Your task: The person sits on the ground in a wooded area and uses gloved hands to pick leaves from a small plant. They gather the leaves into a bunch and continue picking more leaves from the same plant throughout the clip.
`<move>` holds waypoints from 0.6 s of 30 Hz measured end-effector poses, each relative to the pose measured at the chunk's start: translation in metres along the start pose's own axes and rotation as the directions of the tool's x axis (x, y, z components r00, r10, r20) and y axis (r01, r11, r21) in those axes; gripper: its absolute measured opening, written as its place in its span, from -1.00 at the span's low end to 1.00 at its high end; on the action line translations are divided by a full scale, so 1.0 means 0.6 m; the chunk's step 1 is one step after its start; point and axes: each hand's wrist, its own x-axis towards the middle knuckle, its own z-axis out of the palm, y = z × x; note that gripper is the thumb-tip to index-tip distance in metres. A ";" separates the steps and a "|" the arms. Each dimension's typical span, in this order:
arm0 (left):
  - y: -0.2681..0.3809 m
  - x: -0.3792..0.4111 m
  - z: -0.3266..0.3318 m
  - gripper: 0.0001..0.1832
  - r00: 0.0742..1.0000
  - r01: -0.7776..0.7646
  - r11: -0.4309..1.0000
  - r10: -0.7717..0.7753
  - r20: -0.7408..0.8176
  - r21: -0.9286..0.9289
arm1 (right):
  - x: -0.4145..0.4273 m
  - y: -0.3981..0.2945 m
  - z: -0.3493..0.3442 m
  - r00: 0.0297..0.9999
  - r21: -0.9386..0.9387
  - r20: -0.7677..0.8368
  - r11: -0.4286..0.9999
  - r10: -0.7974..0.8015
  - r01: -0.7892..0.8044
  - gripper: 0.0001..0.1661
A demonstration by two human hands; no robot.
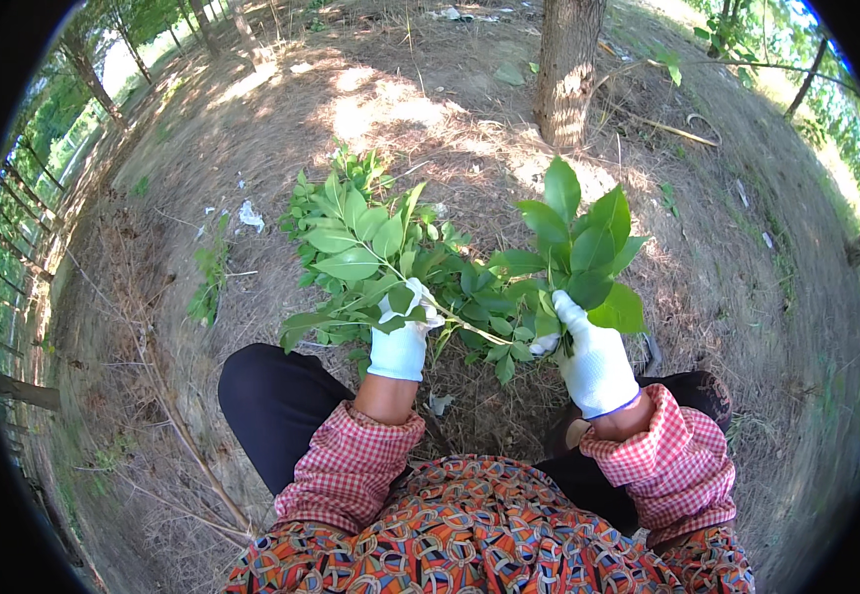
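Note:
My left hand (406, 319), in a white knit glove, is closed around a leafy green branch (352, 263). The bare lower stem (470, 327) of that branch runs from my left fist towards the right hand. In my right hand (586, 349), gloved the same way, is an upright bunch of broad green leaves (586, 249), with the thumb laid along its front. Where the bunch's stems end inside the glove is hidden. Beyond and between both hands sits a heap of smaller-leaved green branches (352, 174), partly covered by what I hold.
A tree trunk (569, 74) rises beyond the right hand. Dry brown branches (170, 401) lie along my left side. White scraps (251, 216) and a small green plant (209, 271) are on the needle-strewn ground (474, 156). My dark-trousered knee (274, 408) is bent close to the left forearm.

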 end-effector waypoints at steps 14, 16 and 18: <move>0.020 -0.041 0.077 -0.71 0.866 -0.160 0.986 0.165 0.472 -0.052 | -0.017 0.040 0.066 0.848 0.623 0.391 0.574 0.359 -0.531 -0.69; 0.021 -0.050 0.082 -0.73 0.850 -0.168 0.985 0.167 0.500 -0.043 | -0.011 0.030 0.066 0.859 0.622 0.409 0.595 0.307 -0.509 -0.71; 0.021 -0.057 0.079 -0.76 0.840 -0.121 0.992 0.127 0.528 -0.046 | -0.001 0.039 0.062 0.885 0.589 0.365 0.664 0.290 -0.460 -0.71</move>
